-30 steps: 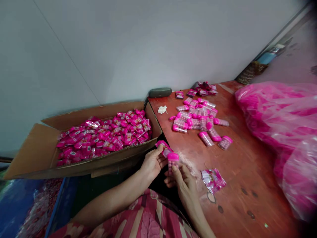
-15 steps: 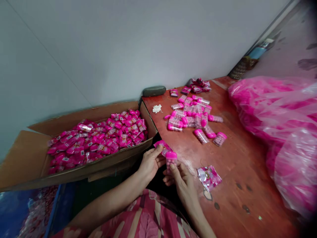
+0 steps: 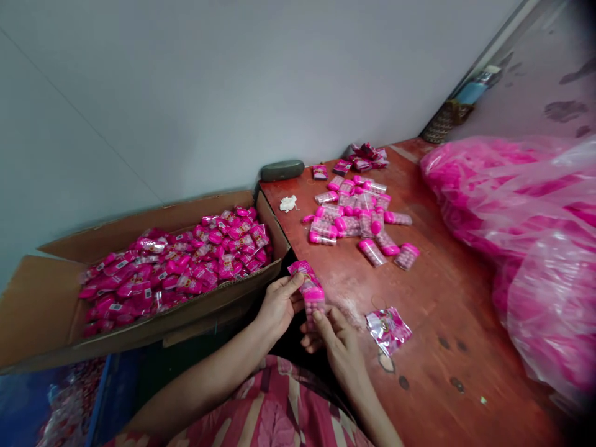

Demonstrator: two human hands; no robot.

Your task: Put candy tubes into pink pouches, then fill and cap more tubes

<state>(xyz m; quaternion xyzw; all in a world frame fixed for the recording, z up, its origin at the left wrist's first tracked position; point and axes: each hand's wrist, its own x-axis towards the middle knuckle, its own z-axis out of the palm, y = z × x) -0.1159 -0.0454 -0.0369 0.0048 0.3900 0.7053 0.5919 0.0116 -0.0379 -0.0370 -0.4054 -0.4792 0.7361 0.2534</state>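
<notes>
My left hand (image 3: 278, 303) pinches a small pink printed packet (image 3: 302, 274) at the near edge of the red wooden table (image 3: 442, 292). My right hand (image 3: 336, 332) grips a clear little bottle with a pink cap (image 3: 315, 300), its cap end pushed into the open packet. Both hands meet just above my lap. A second pink packet (image 3: 388, 328) lies flat on the table right of my right hand.
A cardboard box (image 3: 41, 304) full of packed pink packets stands on the left. Several pink-capped bottles (image 3: 363, 217) lie in a heap mid-table, with more packets (image 3: 365, 156) and a dark case (image 3: 282, 170) by the wall. A big plastic bag of pink items (image 3: 526, 242) fills the right.
The bottle has gone a little deeper into the packet. The view has swung slightly, so everything sits somewhat further left and lower in the picture.
</notes>
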